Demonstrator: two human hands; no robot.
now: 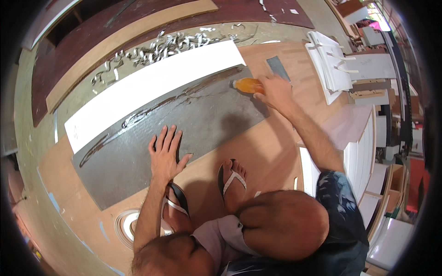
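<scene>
The left hand [165, 154] lies flat on a grey sheet [184, 124], fingers spread wide and palm down, holding nothing. The right hand [275, 91] reaches out to the sheet's far right corner and is closed around an orange bottle [246, 85], which lies tilted with its capped end pointing left, just at the end of a brown glue line [179, 99]. That wet line runs along the sheet's far edge, from beside the bottle down toward the near left end. Touching the sheet's far side is a long white strip [152, 87], and beyond it a scatter of pale shavings [156, 48] on the floor. A small grey spreader [277, 66] lies on the plywood [258, 147] just past the right hand. The sheet rests on this tan plywood, where the person squats in two flip-flops [232, 177], feet near the sheet's near edge. A roll of white edge band [125, 223] sits by the left foot. White panels [329, 64] are stacked to the right.
</scene>
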